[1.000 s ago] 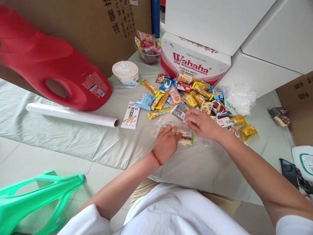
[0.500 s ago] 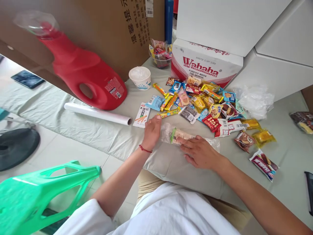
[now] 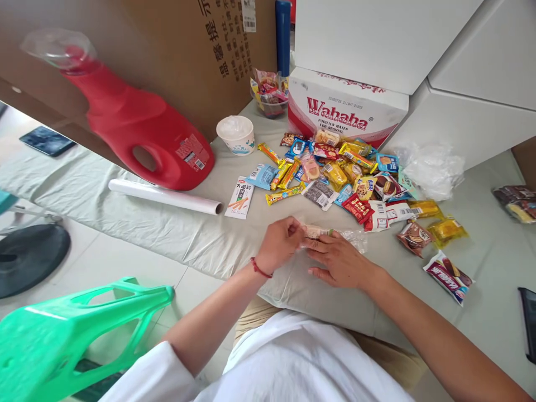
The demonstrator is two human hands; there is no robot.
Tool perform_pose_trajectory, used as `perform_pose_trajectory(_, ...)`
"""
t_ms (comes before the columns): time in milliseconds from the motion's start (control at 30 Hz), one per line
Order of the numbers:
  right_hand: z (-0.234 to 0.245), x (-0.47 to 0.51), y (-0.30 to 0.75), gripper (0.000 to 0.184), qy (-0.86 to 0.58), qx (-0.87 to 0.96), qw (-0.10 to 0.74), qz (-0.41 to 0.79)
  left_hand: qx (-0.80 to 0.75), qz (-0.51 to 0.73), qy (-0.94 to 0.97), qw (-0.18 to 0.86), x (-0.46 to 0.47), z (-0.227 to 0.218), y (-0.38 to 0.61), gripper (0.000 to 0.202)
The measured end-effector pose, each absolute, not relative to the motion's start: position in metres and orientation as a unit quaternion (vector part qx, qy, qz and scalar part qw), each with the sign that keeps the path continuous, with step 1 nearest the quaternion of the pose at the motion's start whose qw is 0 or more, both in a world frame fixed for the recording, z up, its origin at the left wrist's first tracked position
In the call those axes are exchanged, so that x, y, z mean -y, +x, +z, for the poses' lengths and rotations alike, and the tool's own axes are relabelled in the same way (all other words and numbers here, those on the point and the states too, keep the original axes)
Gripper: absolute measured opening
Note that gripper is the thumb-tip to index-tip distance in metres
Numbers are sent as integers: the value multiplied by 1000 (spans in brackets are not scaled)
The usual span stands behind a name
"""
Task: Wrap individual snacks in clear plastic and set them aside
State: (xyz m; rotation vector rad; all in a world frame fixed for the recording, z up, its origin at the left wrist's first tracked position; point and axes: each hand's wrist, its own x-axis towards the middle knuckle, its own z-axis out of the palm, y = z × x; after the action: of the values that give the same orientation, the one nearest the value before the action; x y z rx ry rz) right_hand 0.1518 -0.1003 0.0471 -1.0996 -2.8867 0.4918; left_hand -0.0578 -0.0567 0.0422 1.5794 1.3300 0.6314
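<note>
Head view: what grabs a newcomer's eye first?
Likely the big red jug at left, before the brown cardboard box, and the bright green stool lower left. Then the colourful snack heap in front of the Wahaha box. Nearer, around centre, the left hand and right hand touch a pale bar in clear film.

Likely home — red jug (image 3: 167,137), green stool (image 3: 42,340)

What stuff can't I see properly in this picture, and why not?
Head view: part of the pale snack bar in clear plastic, hidden by the left hand and right hand.
Head view: the rest of the green plastic stool, cut off by the left edge.
Head view: the bottom inside the white paper cup, hidden by crumpled clear film.
Head view: fine print on the big red plastic bottle, too small.
</note>
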Motion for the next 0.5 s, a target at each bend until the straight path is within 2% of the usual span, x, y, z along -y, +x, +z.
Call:
perform_pose_trajectory(100,51,104,158,45,-351,907,56,226,-545,234,707,386,66,34,-37,33)
perform_pose_trajectory(200,54,107,172,41,-404,837,186,319,-566,204,729,328,72,24,-32,29)
perform_pose_trajectory(267,51,107,184,37,-530,754,273,275,-584,198,724,311,74,20,-33,28)
perform_pose_trajectory(300,48,106,189,36,-599,714,285,223,-598,199,718,294,74,20,-34,28)
perform_pose_trajectory(367,39,103,199,47,-693,669,228,145,-646,195,694,251,72,21,-37,39)
perform_pose_trajectory(433,30,103,204,54,-723,664,119,153,-691,172,662,232,69,22,-38,62)
perform_pose_trajectory(467,26,104,204,47,-725,663,74,171,-704,156,651,237,67,22,-39,63)
perform_pose_trajectory(500,24,106,203,36,-724,663,44,184,-707,143,647,247,66,23,-39,57)
